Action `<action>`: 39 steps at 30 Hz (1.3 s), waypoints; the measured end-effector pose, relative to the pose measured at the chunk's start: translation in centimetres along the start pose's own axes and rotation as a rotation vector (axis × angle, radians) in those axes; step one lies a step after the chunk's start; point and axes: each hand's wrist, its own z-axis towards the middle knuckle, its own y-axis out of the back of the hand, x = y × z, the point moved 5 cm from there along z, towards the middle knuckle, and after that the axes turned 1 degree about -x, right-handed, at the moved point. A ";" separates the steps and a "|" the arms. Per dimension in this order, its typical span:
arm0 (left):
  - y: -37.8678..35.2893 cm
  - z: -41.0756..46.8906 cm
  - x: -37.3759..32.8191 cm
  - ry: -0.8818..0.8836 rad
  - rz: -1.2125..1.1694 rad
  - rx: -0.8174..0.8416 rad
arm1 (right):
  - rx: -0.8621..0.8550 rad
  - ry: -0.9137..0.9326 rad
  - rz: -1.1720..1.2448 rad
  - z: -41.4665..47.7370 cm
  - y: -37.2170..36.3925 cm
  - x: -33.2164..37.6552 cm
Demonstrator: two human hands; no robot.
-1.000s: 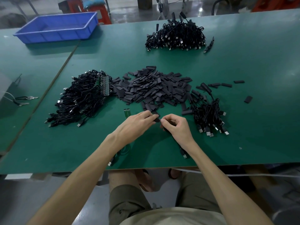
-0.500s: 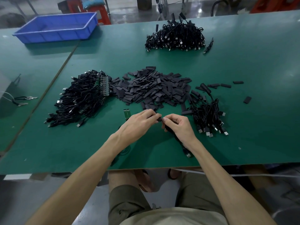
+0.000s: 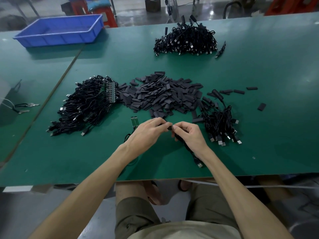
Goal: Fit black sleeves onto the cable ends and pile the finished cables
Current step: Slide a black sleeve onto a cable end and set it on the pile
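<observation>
Three cable piles lie on the worktop point(image 3: 259, 69): a left pile point(image 3: 86, 104), a right pile point(image 3: 221, 123), a far pile point(image 3: 186, 40). One heap of loose sleeves point(image 3: 160, 95) spreads between the near two. The left hand point(image 3: 148, 133) and right hand point(image 3: 189, 136) both pinch one black sleeve point(image 3: 170, 128) just before it; fingers hide the cable end, and one cable point(image 3: 191, 153) trails beneath the right wrist

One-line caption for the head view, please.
Left hand and right hand pinch a black sleeve at the end of a cable, sleeve heap behind, on a green table.
</observation>
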 end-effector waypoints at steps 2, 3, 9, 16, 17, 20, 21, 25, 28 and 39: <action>0.1 0.0 0.1 0.014 -0.003 0.017 | 0.012 0.002 0.000 0.0 0.0 -0.1; 0.2 0.0 0.1 0.025 -0.012 0.024 | 0.018 0.007 -0.007 0.0 -0.1 -0.2; 0.3 -0.5 0.1 0.046 -0.042 0.066 | 0.026 0.020 -0.097 0.0 -0.2 -0.6; 0.2 -0.5 -0.3 -0.010 0.015 0.053 | -0.008 0.009 -0.146 0.1 -0.4 -0.9; 0.1 -0.5 -0.2 -0.006 0.015 0.057 | -0.015 0.006 -0.141 0.0 -0.4 -0.9; -0.3 -0.5 0.2 0.034 -0.004 0.065 | -0.012 0.010 -0.132 -0.1 -0.3 -0.8; -0.4 -0.5 0.4 0.062 -0.020 0.064 | -0.003 0.014 -0.133 -0.1 -0.3 -0.8; -0.2 -0.8 2.0 0.189 -0.159 0.018 | 0.012 0.028 -0.158 -0.1 -0.3 -0.7; -0.5 -1.1 2.6 0.241 -0.188 0.033 | -0.012 0.036 -0.200 -0.2 -0.2 -0.7; -0.7 -2.0 4.5 0.551 -0.581 -0.109 | -0.048 0.034 -0.227 -0.3 -0.1 -0.6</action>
